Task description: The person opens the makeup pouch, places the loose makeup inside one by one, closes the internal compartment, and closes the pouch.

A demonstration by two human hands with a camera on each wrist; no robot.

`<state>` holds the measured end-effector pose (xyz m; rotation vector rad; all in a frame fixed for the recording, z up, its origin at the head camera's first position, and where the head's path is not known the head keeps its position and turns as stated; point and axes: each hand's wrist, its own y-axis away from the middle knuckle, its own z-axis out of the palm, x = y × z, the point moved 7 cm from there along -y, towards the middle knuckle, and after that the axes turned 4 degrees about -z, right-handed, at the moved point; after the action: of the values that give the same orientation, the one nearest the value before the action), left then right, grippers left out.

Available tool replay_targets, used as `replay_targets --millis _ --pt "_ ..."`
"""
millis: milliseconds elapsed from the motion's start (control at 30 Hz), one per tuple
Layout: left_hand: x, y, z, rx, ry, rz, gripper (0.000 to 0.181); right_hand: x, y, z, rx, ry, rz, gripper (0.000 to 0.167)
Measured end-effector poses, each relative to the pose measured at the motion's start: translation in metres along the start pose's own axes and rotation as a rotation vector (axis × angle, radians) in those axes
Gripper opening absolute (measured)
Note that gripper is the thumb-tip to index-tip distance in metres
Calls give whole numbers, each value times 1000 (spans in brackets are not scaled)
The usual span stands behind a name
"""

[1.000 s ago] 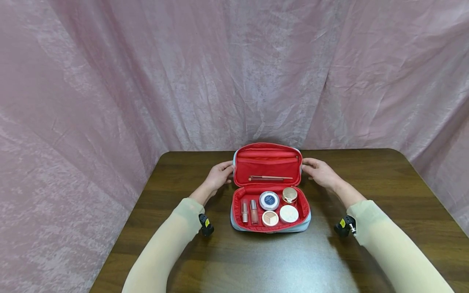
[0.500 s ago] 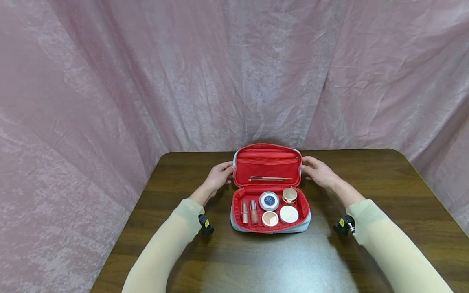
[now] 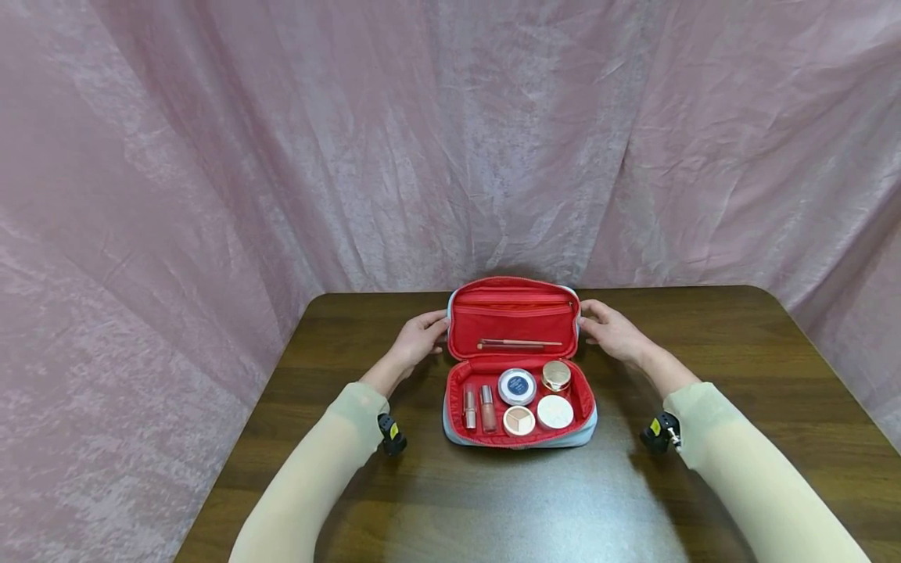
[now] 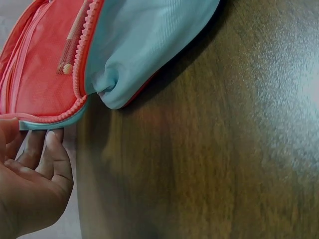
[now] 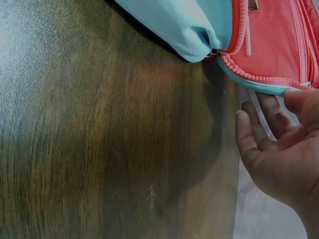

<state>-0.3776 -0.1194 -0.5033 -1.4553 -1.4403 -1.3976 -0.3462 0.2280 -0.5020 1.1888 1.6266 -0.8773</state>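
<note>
A light-blue makeup bag (image 3: 590, 430) with red lining lies unzipped on the table, its lid (image 3: 514, 322) raised and leaning back. My left hand (image 3: 417, 342) holds the lid's left edge, thumb on the rim and fingers behind it. At the opposite edge my right hand (image 3: 614, 335) grips the lid likewise. Two thin brushes (image 3: 519, 342) sit in the lid's mesh pocket. Inside the base lie two lip tubes (image 3: 488, 410), a round case with a blue label (image 3: 517, 386), a gold compact (image 3: 556, 375), a white round case (image 3: 555, 411) and a three-part palette (image 3: 519, 421).
The dark wooden table (image 3: 732, 352) extends on both sides of the bag and in front of it. A pink velvet curtain (image 3: 450, 156) hangs right behind the table's back edge. Each wrist carries a small black camera (image 3: 391, 435).
The lid's top edge has dipped very slightly, with both hands still on it. My left forearm has shifted a little to the left. The cosmetics have not moved.
</note>
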Motion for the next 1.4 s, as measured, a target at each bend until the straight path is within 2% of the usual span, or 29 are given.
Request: replay_targets --millis 100,167,267,367,467,667,833,933,1167,1400 --pt "6 1 -4 32 0 39 40 2 -1 0 6 5 0 32" --pt "14 2 -8 87 -27 104 40 3 -1 0 9 7 -2 31" --pt "34 6 -14 198 -119 255 39 3 0 0 11 3 -5 31" --pt "59 15 -13 299 -281 402 35 2 0 0 11 2 -4 32" --pt "82 23 0 331 -445 501 30 2 0 0 10 -2 -4 32" --pt "114 35 42 308 -751 640 24 -1 -2 2 12 -9 -6 32" --pt "121 34 78 289 -972 685 19 -6 -2 3 13 -2 -4 32" --pt "123 31 98 279 -1046 688 15 -8 -2 4 14 -6 -4 32" --pt "124 20 135 263 -1139 664 14 -9 -3 6 13 -22 4 32" --pt "126 12 163 270 -1208 641 15 -12 -1 6 9 -34 1 32"
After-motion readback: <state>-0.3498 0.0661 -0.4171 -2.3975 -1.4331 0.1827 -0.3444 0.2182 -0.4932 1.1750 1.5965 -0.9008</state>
